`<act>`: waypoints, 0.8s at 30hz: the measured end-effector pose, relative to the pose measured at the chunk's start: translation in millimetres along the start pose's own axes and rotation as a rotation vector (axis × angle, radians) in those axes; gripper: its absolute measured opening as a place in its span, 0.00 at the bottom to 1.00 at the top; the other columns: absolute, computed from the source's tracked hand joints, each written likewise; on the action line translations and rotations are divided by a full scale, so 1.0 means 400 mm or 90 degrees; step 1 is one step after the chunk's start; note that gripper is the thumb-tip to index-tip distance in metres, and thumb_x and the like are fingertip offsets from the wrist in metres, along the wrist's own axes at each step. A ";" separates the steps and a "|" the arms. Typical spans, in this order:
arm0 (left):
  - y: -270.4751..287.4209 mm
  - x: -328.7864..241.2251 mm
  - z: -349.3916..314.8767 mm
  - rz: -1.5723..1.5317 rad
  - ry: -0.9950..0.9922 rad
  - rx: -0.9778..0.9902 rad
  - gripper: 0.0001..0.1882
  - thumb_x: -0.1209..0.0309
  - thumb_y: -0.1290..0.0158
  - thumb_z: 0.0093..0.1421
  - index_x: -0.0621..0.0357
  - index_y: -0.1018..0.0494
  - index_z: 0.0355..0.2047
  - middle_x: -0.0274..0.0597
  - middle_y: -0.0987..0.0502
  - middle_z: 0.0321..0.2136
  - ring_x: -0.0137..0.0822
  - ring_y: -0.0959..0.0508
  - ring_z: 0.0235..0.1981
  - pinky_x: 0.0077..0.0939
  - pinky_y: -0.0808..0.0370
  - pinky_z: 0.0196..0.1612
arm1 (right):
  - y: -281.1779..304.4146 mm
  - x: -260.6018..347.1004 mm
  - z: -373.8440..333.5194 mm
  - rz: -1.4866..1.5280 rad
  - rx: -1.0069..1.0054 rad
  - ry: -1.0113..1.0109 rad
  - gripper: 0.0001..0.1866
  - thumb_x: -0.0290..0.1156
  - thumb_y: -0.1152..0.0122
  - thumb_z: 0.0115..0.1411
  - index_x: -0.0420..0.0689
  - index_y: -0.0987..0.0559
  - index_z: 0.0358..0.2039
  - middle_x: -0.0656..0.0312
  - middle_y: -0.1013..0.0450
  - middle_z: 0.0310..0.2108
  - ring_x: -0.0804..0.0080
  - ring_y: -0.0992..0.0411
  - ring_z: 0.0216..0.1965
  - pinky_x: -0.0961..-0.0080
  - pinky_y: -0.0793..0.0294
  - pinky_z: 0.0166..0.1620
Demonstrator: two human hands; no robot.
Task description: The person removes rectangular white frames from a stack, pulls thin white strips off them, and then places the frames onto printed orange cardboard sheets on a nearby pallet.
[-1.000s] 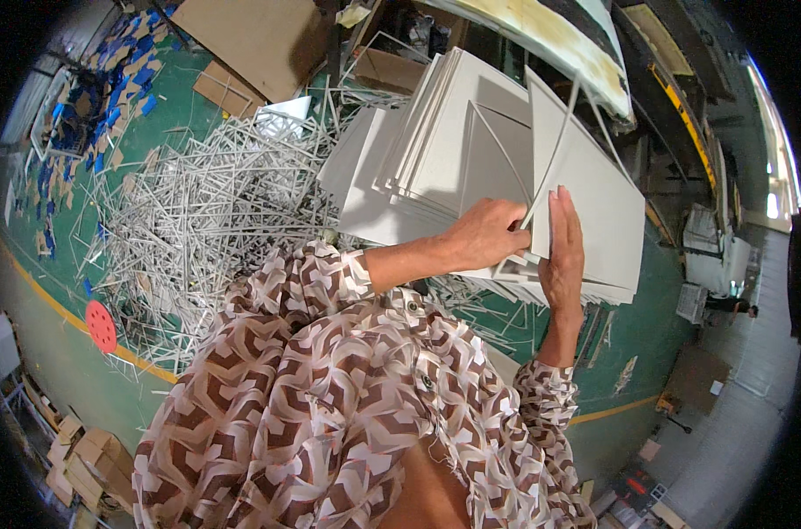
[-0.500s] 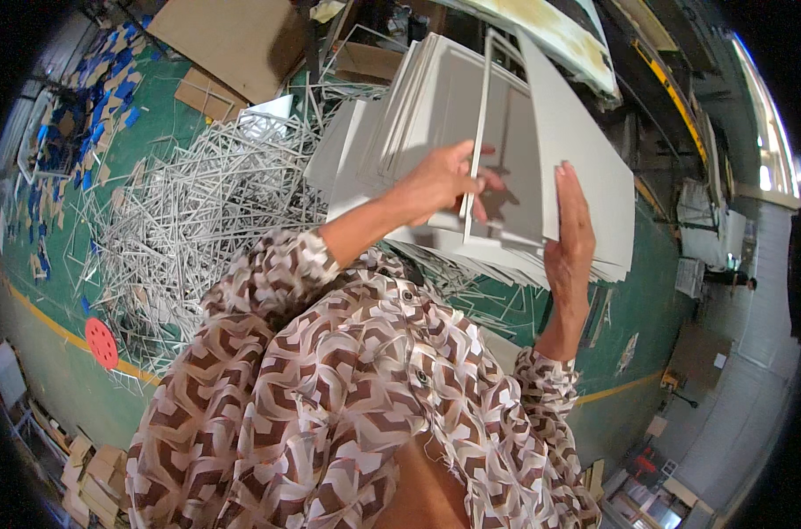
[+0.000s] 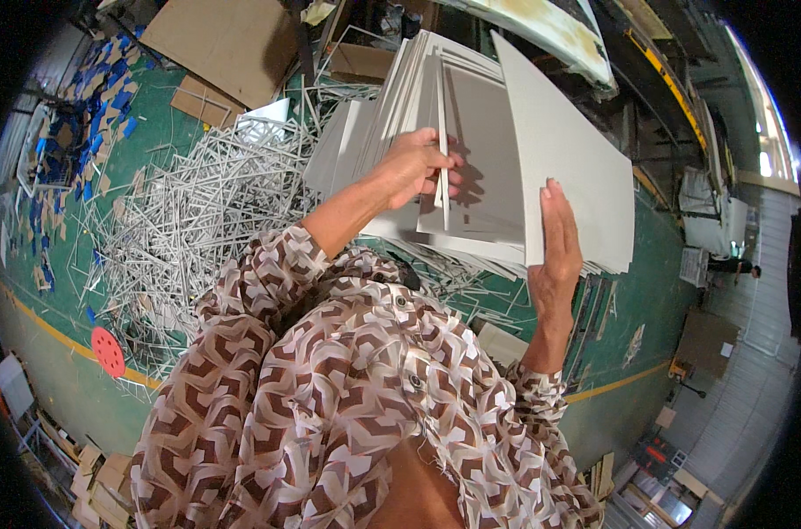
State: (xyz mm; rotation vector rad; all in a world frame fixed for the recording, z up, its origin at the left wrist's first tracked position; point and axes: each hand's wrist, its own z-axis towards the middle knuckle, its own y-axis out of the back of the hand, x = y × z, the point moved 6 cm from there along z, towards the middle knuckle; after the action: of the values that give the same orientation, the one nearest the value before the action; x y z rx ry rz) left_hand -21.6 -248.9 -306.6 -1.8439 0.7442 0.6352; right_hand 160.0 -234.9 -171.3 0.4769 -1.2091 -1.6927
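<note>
My left hand [image 3: 422, 167] is closed around a thin white cardboard frame strip [image 3: 443, 106], which stands nearly edge-on above the stack. On the right, my right hand [image 3: 556, 234] holds the lower edge of a large white cardboard sheet [image 3: 572, 132]. Its fingers lie straight along the sheet, and the thumb is hidden. That sheet leans up, apart from the strip. Under both hands lies a stack of white cardboard sheets [image 3: 405, 93], fanned out at the left side. Shadows of the left hand fall on the grey face of the top sheet.
Left of the stack is a large heap of thin white strips [image 3: 180, 220] on the green floor [image 3: 158, 97]. Farther left lie blue and brown scraps [image 3: 100, 97]. A red disc with holes [image 3: 108, 352] rests by the yellow line. Brown cardboard [image 3: 228, 44] stands at the back.
My left hand has moved left with the frame strip, which has turned more edge-on. The sheet in my right hand has tipped and shifted left, with the hand slightly lower.
</note>
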 end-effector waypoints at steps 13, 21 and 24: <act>-0.112 0.069 -0.001 0.159 0.045 0.103 0.08 0.82 0.67 0.61 0.72 0.42 0.40 0.56 0.29 0.29 0.41 0.23 0.28 0.28 0.21 0.32 | 0.089 -0.009 0.113 -0.012 -0.168 0.044 0.25 0.20 0.44 0.51 0.42 0.31 0.53 0.51 0.33 0.52 0.57 0.35 0.54 0.64 0.37 0.56; -0.233 0.295 -0.107 0.339 -0.081 0.366 0.12 0.86 0.62 0.50 0.61 0.41 0.35 0.46 0.25 0.28 0.38 0.24 0.32 0.31 0.27 0.37 | 0.136 0.098 0.254 -0.163 -0.192 0.153 0.32 0.10 0.55 0.40 0.43 0.29 0.50 0.56 0.29 0.48 0.63 0.31 0.50 0.61 0.35 0.54; -0.208 0.468 -0.112 0.708 -0.123 0.659 0.13 0.65 0.57 0.59 0.58 0.32 0.41 0.46 0.28 0.31 0.36 0.28 0.34 0.33 0.30 0.39 | -0.004 0.135 0.286 -0.146 -0.038 0.184 0.23 0.14 0.53 0.49 0.41 0.30 0.47 0.54 0.29 0.46 0.61 0.31 0.49 0.59 0.35 0.53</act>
State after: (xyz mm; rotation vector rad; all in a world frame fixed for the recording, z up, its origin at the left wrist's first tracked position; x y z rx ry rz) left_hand 169.6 -303.7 -373.5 -0.3152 1.5792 0.8413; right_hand 48.7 -224.3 -112.2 0.8182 -0.9190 -1.7734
